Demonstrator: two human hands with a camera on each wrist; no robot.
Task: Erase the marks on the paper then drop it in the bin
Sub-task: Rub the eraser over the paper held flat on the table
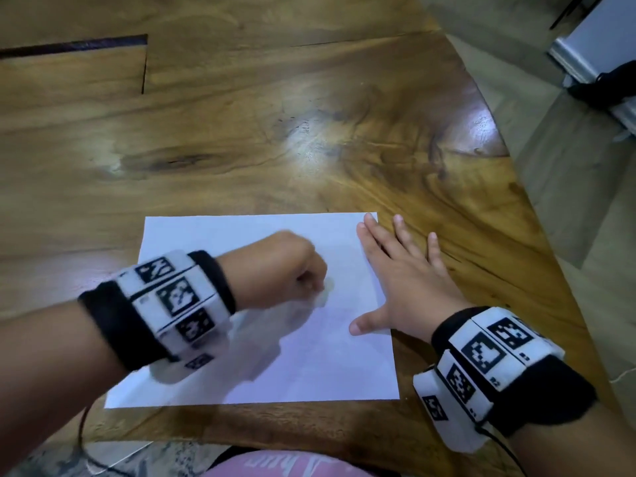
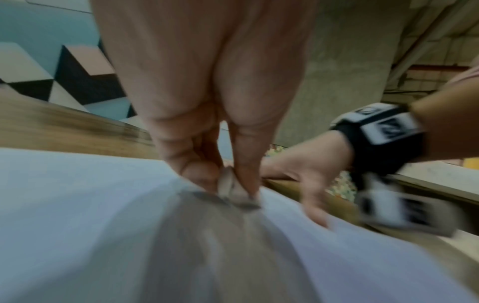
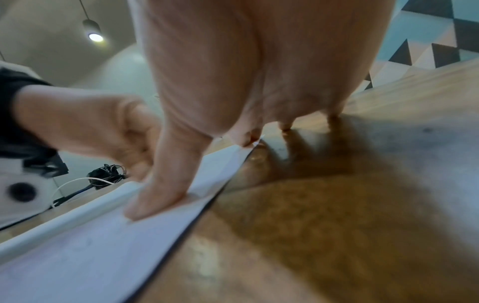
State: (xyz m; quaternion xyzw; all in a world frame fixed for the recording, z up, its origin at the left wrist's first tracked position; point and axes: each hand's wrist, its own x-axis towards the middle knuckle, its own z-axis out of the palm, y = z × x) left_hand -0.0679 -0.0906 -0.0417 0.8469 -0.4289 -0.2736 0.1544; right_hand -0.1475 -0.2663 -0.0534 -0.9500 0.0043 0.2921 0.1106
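Paper (image 1: 303, 359): one white sheet, lying flat on the wooden counter (image 1: 241, 139), near the counter's near edge and toward its right end. No marks can be made out on it in the head view; the left wrist view shows a blurred grey smear just under the eraser.

Left hand (image 1: 278, 270): over the middle of the sheet, wrist band with printed square markers behind it. Fingers (image 2: 181, 155) curled down and, with the thumb, pinching a small pale eraser (image 2: 230, 188). The eraser's lower end touches the paper. The hand is motion-blurred in all three views.

Eraser: light grey-white, small, mostly hidden between fingertips; only its lower part shows in the left wrist view and a pale edge in the head view.

Right hand (image 1: 402, 277): flat, palm down, fingers straight and spread, holding nothing. It rests on the right edge of the sheet; thumb (image 3: 160, 184) and the two left fingers lie on the paper, the two right fingers on the bare counter just beside it. Marker band on the wrist, with a dark cable trailing from it.

Counter: glossy brown wood with dark grain and a bright reflection at centre; a dark slot cut at the far left.

Floor (image 1: 568, 201): pale, to the right of the counter, with a white object and a black item at the far right.
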